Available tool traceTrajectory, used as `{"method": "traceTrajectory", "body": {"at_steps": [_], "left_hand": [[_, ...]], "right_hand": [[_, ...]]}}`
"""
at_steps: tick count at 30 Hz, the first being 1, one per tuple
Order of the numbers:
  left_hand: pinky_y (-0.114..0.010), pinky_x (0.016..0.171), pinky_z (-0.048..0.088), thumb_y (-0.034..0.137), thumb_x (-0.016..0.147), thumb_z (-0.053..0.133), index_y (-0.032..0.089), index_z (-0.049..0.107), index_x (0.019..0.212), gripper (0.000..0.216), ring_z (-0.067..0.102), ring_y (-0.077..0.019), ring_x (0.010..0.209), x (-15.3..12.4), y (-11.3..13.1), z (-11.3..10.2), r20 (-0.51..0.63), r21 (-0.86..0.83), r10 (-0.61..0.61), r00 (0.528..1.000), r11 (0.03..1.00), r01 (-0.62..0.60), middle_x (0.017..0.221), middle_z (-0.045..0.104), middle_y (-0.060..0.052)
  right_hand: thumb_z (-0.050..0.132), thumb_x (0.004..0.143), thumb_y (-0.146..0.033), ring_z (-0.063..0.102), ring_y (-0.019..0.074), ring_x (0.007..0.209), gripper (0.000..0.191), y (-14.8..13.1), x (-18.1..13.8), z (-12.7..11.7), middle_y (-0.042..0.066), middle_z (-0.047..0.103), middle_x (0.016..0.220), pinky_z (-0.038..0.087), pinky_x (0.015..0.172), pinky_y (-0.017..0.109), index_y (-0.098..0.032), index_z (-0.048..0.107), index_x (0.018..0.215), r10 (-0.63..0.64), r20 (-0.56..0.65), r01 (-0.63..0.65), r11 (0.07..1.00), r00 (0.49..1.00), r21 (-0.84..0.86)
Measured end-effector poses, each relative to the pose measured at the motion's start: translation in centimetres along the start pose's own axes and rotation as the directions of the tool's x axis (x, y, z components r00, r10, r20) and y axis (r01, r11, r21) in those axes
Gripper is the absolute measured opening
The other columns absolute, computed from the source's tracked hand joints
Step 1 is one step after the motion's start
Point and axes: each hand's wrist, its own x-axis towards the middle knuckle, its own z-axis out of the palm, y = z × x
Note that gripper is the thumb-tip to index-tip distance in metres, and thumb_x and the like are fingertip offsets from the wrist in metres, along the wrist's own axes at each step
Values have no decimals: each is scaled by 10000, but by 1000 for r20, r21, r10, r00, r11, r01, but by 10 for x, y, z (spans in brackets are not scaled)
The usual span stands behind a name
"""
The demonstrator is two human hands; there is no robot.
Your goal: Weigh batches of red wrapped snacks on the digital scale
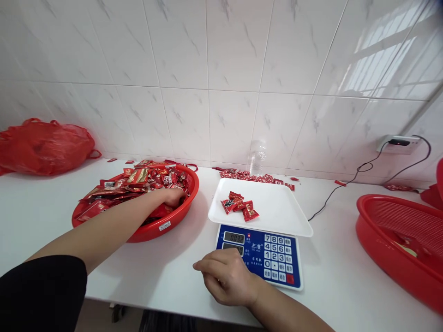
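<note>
My left hand (176,197) reaches into a red plastic basket (159,233) heaped with small red and gold wrapped snack packets (137,177). Its fingers are hidden among the packets at the basket's right side. My right hand (228,277) is loosely closed in front of the digital scale (255,258), with no item visible in it, and it covers part of the keypad's left side. On the scale's white tray (284,207) lie several red packets (239,205), grouped left of the middle. The upper display (234,237) is lit with digits.
A red plastic bag (48,146) sits at the far left. Behind the scale are a clear plastic bottle (257,157) and red patterned wrappers (238,175). A black cable (341,193) runs to a wall socket (398,144). Another red basket (384,230) stands at the right.
</note>
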Motion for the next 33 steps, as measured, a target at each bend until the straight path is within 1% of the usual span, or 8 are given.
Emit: {"method": "traceTrajectory", "body": {"at_steps": [4,9,13,16,18,26,30,33], "left_hand": [[-270,684,411,137,544,624,182,542,640,133,533,-181,695,2,1,-29,-69,104,115,991,989,-108,686,604,-10],[-221,649,369,205,661,585,197,500,745,120,495,-147,718,-1,11,-65,-212,119,151,966,985,-128,737,560,20],[-223,652,355,244,719,569,198,513,802,110,473,-131,697,-4,36,-76,-424,133,222,878,974,-182,751,533,24],[-222,683,351,262,770,545,172,524,855,125,440,-108,705,-2,64,-73,-547,105,267,793,962,-252,802,546,20],[-224,701,360,263,771,550,157,530,868,145,441,-103,721,1,85,-68,-570,47,292,768,945,-324,835,562,15],[-259,685,415,217,674,616,196,526,801,157,498,-125,720,25,166,-21,-496,-231,395,773,799,-556,817,570,26],[-261,657,392,201,685,591,200,497,752,115,451,-114,654,32,186,2,-489,-257,436,756,756,-602,731,523,39],[-262,662,388,187,689,583,207,489,775,128,456,-116,664,36,191,5,-537,-276,418,733,734,-621,740,516,37]], "right_hand": [[410,789,-104,653,123,664,335,1,-1,0,35,699,806,497,572,219,-186,552,1081,4,8,-4,1000,1000,-2],[415,782,-97,651,119,663,332,-1,0,-1,28,702,808,498,569,218,-179,562,1068,-9,-14,9,1000,1000,-11],[423,766,-105,652,114,670,331,-4,-1,2,11,706,814,490,548,218,-180,572,1051,-66,-5,65,997,998,-31],[430,790,-150,652,109,678,291,-5,-3,7,1,709,813,493,560,221,-185,583,1036,-119,50,121,992,992,-44],[431,802,-170,654,106,692,284,-5,-4,9,-5,712,818,494,575,218,-189,589,1038,-132,88,137,990,987,-44],[421,797,-137,658,108,700,303,-1,-4,3,-2,716,818,486,572,220,-171,604,1036,-105,100,111,992,989,-59],[408,804,-139,654,111,687,299,0,-3,2,-6,713,790,483,564,226,-176,601,1029,-90,119,98,993,989,-63],[415,802,-148,660,113,705,301,1,-3,4,1,714,810,489,575,229,-176,592,1043,-87,145,97,994,986,-57]]}}
